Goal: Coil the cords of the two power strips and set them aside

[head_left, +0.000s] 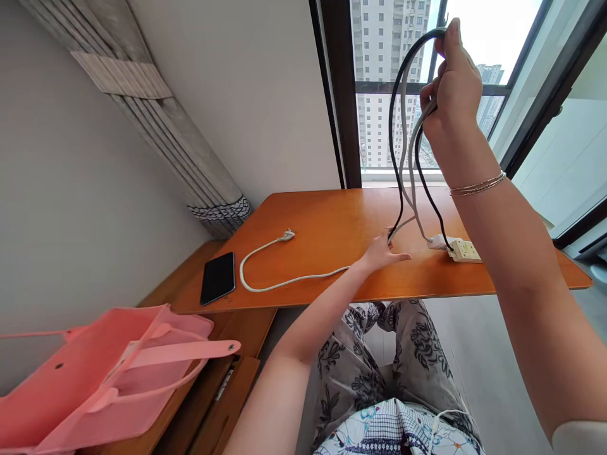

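Observation:
My right hand [453, 82] is raised in front of the window, its fingers closed around a black cable [392, 120] and a white cable [403, 126] that hang down in loops. Low over the table, my left hand [382, 253] has its fingers around the lower part of these cables, with the thumb stretched out. The cables run to a cream power strip [465, 251] and a white power strip [440, 242], side by side on the table. From my left hand a white cord trails leftward to a plug [287, 235] lying on the tabletop.
The brown wooden table [322, 215] stands against the window. A black phone [218, 278] lies near its left end. A pink bag [109, 379] sits on a wooden surface at the lower left. A grey curtain [175, 139] hangs at the left wall.

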`<state>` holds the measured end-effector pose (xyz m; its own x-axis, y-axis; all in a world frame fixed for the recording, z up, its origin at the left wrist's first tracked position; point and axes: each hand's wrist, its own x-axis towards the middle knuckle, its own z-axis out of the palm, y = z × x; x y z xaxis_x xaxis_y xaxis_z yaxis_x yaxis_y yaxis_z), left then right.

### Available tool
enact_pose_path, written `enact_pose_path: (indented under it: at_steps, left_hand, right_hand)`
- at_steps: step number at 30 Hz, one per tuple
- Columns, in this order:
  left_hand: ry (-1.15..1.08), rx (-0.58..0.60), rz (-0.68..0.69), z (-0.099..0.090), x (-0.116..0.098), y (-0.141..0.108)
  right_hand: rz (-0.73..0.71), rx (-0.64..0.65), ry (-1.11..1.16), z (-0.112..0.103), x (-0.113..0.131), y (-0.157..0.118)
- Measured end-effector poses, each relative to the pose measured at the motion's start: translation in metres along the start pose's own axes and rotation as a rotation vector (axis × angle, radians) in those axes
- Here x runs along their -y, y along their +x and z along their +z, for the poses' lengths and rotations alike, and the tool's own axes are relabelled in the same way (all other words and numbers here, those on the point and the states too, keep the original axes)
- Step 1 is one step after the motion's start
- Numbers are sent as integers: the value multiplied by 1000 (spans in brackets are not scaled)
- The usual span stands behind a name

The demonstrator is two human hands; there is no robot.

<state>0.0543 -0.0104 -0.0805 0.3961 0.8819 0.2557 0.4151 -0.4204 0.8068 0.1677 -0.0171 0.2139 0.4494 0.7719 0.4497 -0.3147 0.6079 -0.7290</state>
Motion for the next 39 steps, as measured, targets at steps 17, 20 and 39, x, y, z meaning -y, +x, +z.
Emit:
enact_pose_path:
  at_steps: [17,20,39]
  left_hand:
    - [-167,-310,-123,-7,19,18]
    - [-44,-331,-106,-46,23,13]
    - [360,-365,40,-99,12,7]
  right_hand:
    - [-23,-69,-172,-52,33,48]
    - [111,-126,-327,-95,31,69]
    - [333,131,-615,-215,5,58]
